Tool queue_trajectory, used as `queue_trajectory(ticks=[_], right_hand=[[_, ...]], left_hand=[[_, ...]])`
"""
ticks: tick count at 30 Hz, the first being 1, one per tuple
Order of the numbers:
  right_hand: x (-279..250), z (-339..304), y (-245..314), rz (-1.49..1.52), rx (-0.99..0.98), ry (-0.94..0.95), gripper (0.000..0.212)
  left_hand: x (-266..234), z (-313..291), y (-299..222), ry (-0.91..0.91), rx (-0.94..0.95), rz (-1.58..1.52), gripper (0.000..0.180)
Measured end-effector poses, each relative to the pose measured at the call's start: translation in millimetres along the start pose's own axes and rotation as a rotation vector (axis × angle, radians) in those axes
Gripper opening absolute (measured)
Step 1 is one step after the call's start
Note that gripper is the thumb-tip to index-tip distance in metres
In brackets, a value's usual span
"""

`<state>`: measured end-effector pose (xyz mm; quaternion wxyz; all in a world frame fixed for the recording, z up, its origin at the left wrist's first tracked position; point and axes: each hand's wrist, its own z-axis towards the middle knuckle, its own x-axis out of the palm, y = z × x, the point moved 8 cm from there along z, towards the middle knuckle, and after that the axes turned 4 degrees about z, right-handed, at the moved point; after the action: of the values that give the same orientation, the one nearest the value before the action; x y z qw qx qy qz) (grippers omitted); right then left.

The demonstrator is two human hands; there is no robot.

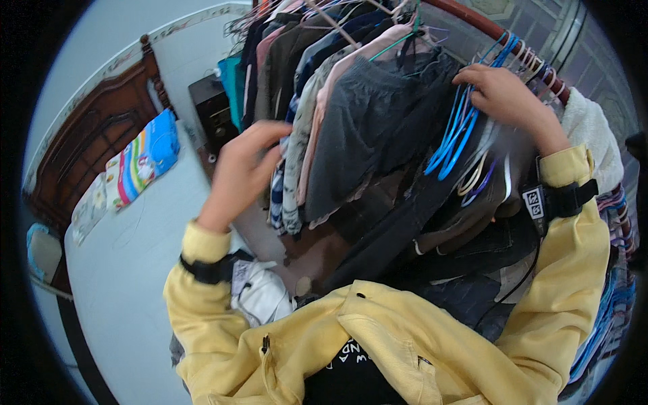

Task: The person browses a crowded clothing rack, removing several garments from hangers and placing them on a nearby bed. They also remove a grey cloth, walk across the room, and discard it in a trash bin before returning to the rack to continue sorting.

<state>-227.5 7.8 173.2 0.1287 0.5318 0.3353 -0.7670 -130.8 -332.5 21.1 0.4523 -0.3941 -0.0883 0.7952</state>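
Observation:
My left hand is raised beside the row of hanging clothes, thumb and fingers apart. Its fingertips reach the edge of a pale patterned garment; whether they touch it I cannot tell. A pink garment hangs behind a dark grey gathered garment, which has a green hanger at its top. My right hand is bent round a bunch of blue hangers, close to the grey garment's right edge. The hangers' upper parts are partly hidden behind this hand.
A curved reddish-brown rail carries the clothes and hangers. Dark trousers hang below, and a white towel is at the right. On the left stands a bed with a colourful package; a dark cabinet is behind it.

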Motion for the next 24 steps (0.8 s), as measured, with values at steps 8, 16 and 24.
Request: queue_trajectory(ticks=[8,16,24], right_hand=[[-23.6,-14.4,17.5,0.176,-0.034,-0.074,0.033],[-34.8,10.7,18.5,0.285,0.047,-0.113,0.045],[7.7,24.0,12.8,0.197,0.154,0.165,0.027]], left_hand=[[92.5,155.8,-3.1,-0.020,0.070,0.542,0.051],[155.8,152.5,-49.8,0.192,0.225,0.132,0.029],[126.8,150.2,-71.6,0.222,0.482,-0.006,0.044]])
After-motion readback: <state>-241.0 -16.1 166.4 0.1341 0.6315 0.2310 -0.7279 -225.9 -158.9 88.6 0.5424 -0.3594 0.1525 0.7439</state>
